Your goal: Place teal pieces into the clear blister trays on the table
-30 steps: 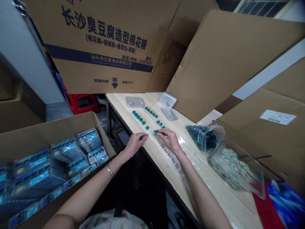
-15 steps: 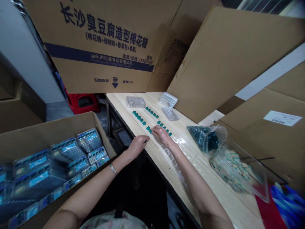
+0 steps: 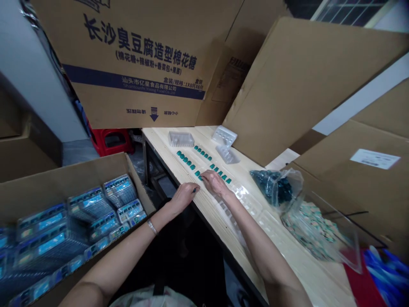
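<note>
Small green molded pieces [image 3: 186, 160] lie in a near row along the edge of the pale wooden counter [image 3: 211, 213]; a second row runs beyond it.

Right hand [image 3: 214, 182]: at the near row's closest end, fingers almost together on a piece; gripped or only pressed, cannot tell. Likely fault: a crooked or nudged neighbor, since spacing is tight and fingers cover the spot.

Left hand [image 3: 183, 196]: beside that end, at the counter edge, fingers curled, pinching a small dark piece [image 3: 194, 190]. A loose pinch could drop it off the edge.

Clear plastic trays [image 3: 244, 194] right of the row, under the right forearm: a low sleeve-less sweep might drag them.
</note>
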Demonstrator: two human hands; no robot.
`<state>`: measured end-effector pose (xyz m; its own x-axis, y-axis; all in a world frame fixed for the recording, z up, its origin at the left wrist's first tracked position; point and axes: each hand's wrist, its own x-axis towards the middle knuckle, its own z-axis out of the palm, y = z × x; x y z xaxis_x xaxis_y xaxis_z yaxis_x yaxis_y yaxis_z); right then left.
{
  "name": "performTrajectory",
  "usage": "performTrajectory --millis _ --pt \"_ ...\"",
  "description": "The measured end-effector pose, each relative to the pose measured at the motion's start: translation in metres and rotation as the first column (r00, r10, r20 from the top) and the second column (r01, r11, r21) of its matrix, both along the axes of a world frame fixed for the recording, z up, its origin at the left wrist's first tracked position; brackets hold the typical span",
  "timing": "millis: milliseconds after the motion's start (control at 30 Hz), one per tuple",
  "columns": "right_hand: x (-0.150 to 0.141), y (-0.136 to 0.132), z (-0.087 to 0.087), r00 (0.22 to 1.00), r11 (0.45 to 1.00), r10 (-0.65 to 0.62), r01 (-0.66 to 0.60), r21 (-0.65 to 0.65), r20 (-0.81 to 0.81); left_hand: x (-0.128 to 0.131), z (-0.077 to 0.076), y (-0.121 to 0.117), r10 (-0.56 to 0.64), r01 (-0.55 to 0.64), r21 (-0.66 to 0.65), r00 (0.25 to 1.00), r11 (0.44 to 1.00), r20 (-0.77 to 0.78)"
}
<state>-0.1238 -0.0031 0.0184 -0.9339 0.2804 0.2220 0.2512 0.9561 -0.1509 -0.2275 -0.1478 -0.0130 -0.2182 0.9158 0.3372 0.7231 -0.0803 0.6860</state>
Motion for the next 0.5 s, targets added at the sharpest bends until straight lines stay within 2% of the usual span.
performTrajectory --millis 100,167,233,267,300,333,367,433,467,500 --pt "-0.006 -0.001 0.002 0.996 1.000 0.012 -0.014 0.015 0.089 0.000 -0.001 0.000 -0.008 0.008 0.007 1.000 1.000 0.020" --pt "-0.010 0.000 0.001 0.994 1.000 0.000 0.000 0.002 0.110 0.001 -0.001 0.000 0.003 -0.005 0.027 0.996 1.000 0.093" --pt "-0.011 0.002 0.000 0.994 1.000 -0.007 0.009 -0.014 0.110 0.002 0.000 0.001 0.044 -0.056 0.033 0.956 0.998 0.291" --pt "-0.010 0.002 0.000 0.995 1.000 -0.003 0.006 -0.028 0.095 0.002 0.001 0.000 0.064 -0.084 0.026 0.894 0.996 0.444" --pt "-0.007 0.001 0.000 0.998 0.999 0.002 0.001 -0.045 0.064 0.002 0.003 0.000 0.072 -0.104 0.016 0.786 0.994 0.614" --pt "-0.004 -0.001 0.001 1.000 0.998 0.005 -0.004 -0.064 0.014 0.000 0.005 0.000 0.066 -0.111 0.006 0.630 0.994 0.774" --pt "0.000 -0.005 0.003 0.998 0.997 -0.001 -0.003 -0.082 -0.055 -0.002 0.006 -0.001 0.050 -0.107 -0.003 0.437 0.994 0.898" --pt "0.007 -0.018 0.009 0.979 0.991 -0.038 0.011 -0.134 -0.202 -0.007 0.010 -0.004 0.004 -0.088 0.001 0.051 0.996 0.999" --pt "0.010 -0.027 0.013 0.964 0.985 -0.064 0.020 -0.170 -0.259 -0.010 0.011 -0.005 -0.018 -0.079 0.011 -0.096 0.997 0.995" --pt "0.012 -0.037 0.017 0.950 0.977 -0.087 0.022 -0.214 -0.299 -0.011 0.012 -0.006 -0.034 -0.067 0.021 -0.199 0.998 0.979"
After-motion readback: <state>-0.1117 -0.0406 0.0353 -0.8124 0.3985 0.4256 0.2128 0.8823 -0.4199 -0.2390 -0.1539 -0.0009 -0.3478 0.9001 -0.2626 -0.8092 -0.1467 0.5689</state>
